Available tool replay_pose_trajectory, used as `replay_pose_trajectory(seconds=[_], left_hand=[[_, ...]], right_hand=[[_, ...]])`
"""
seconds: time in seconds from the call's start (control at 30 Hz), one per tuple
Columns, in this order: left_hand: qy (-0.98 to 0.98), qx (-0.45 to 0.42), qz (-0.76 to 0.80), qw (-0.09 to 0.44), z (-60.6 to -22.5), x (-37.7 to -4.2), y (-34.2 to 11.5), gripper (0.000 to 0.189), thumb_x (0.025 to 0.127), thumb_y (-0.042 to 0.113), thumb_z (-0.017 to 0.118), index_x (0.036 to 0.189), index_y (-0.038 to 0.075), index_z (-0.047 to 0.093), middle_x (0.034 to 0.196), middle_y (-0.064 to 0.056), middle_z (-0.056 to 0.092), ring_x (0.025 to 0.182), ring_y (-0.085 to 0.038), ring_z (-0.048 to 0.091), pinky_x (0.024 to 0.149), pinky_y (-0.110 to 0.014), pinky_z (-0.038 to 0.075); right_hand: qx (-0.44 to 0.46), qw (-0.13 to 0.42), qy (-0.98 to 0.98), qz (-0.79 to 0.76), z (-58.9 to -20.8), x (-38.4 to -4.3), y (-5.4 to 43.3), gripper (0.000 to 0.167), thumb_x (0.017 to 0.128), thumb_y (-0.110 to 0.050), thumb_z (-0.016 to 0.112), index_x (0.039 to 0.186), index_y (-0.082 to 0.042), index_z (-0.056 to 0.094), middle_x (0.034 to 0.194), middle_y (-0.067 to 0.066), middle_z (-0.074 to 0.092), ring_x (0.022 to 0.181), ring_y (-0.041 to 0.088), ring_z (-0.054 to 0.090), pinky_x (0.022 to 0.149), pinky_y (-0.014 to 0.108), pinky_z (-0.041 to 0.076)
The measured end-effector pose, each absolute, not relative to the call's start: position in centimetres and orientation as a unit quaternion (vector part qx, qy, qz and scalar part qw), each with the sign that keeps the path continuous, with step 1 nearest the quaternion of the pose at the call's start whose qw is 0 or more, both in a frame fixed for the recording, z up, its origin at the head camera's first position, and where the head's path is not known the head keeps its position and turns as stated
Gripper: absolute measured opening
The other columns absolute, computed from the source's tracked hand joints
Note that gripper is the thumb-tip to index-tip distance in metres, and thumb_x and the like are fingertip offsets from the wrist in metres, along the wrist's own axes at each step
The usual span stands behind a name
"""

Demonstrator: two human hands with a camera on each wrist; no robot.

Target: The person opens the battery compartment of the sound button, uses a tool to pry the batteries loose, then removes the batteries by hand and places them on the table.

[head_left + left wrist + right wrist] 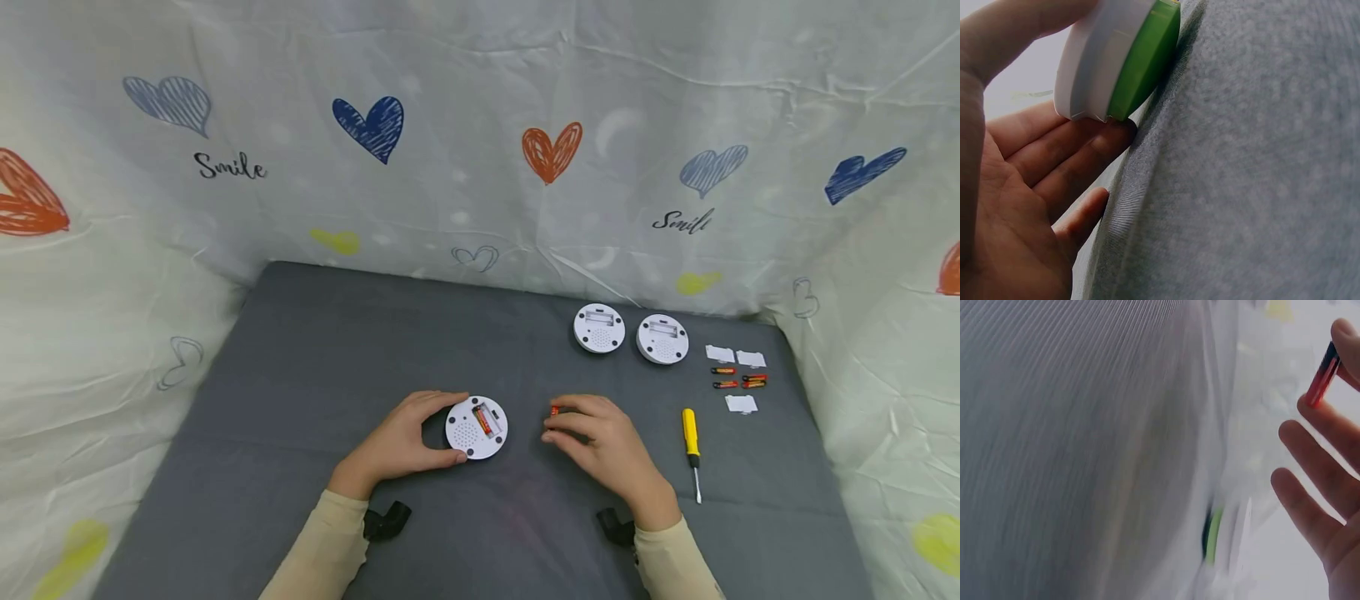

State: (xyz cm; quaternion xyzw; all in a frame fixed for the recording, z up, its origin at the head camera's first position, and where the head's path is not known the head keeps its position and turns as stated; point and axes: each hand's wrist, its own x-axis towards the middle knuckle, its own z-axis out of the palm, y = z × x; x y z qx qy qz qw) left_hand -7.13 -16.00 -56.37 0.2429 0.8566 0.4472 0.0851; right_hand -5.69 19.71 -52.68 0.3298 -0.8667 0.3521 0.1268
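My left hand (pixel 408 437) grips a round white device (pixel 467 435) by its edge, thumb on the near side and fingers on the far side. The device's underside faces up, showing speaker holes, dark feet and a battery compartment with one red-and-black battery (pixel 483 421) in it beside a bare slot. In the left wrist view, a green layer (pixel 1147 62) shows on the side toward the cloth. To the right of the device, my right hand (pixel 603 437) pinches another small battery (pixel 1323 376) between thumb and index finger, the other fingers spread.
Two similar round devices, one on the left (pixel 600 340) and one on the right (pixel 663 350), lie at the back with bare battery compartments. Several batteries (pixel 725 384) and three white covers (pixel 742 404) lie at the right. A yellow-handled screwdriver (pixel 691 433) is near my right hand.
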Motion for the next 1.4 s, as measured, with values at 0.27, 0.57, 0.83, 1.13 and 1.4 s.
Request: replay_pose_trajectory(seconds=[0.27,0.57,0.83,1.13,1.4], left_hand=[[0.856,0.240,0.449,0.092,-56.3,-7.3,-15.9,0.082,0.082,0.044,0.098,0.154,0.024,0.065,0.151,-0.002,0.064,0.144,-0.035,0.052,0.115,-0.065,0.045],[0.858,0.232,0.447,0.099,-56.2,-7.2,-15.9,0.082,0.082,0.044,0.098,0.155,0.025,0.065,0.151,0.000,0.064,0.145,-0.034,0.051,0.116,-0.063,0.044],[0.859,0.229,0.447,0.102,-56.1,-7.2,-15.8,0.082,0.082,0.044,0.097,0.155,0.025,0.064,0.151,-0.001,0.064,0.145,-0.034,0.051,0.116,-0.063,0.044],[0.860,0.233,0.444,0.101,-56.3,-7.3,-15.7,0.082,0.082,0.046,0.097,0.155,0.024,0.065,0.151,-0.003,0.064,0.144,-0.036,0.052,0.115,-0.066,0.045],[0.858,0.232,0.447,0.099,-56.4,-7.3,-15.9,0.082,0.083,0.047,0.096,0.155,0.026,0.064,0.151,-0.001,0.063,0.145,-0.035,0.051,0.116,-0.065,0.043]], right_hand=[[0.212,0.183,-0.897,0.341,-52.7,-4.3,25.5,0.027,0.078,-0.004,0.098,0.102,-0.010,0.087,0.113,0.008,0.079,0.101,0.025,0.076,0.093,0.018,0.054],[0.025,0.223,-0.911,0.346,-52.1,-3.4,32.7,0.023,0.082,0.001,0.095,0.102,-0.004,0.086,0.110,0.012,0.081,0.103,0.009,0.072,0.096,0.005,0.044],[-0.185,0.203,-0.915,0.296,-52.5,-2.2,37.3,0.022,0.093,-0.021,0.091,0.105,-0.005,0.084,0.103,0.014,0.080,0.094,0.025,0.067,0.079,0.011,0.042],[-0.181,0.119,-0.950,0.227,-53.0,-1.9,40.0,0.024,0.095,-0.026,0.089,0.107,-0.005,0.085,0.111,0.020,0.079,0.099,0.039,0.072,0.082,0.052,0.052],[-0.168,0.062,-0.964,0.197,-53.2,-2.5,41.9,0.030,0.098,-0.031,0.086,0.105,-0.002,0.082,0.110,0.023,0.077,0.095,0.045,0.070,0.076,0.059,0.051]])
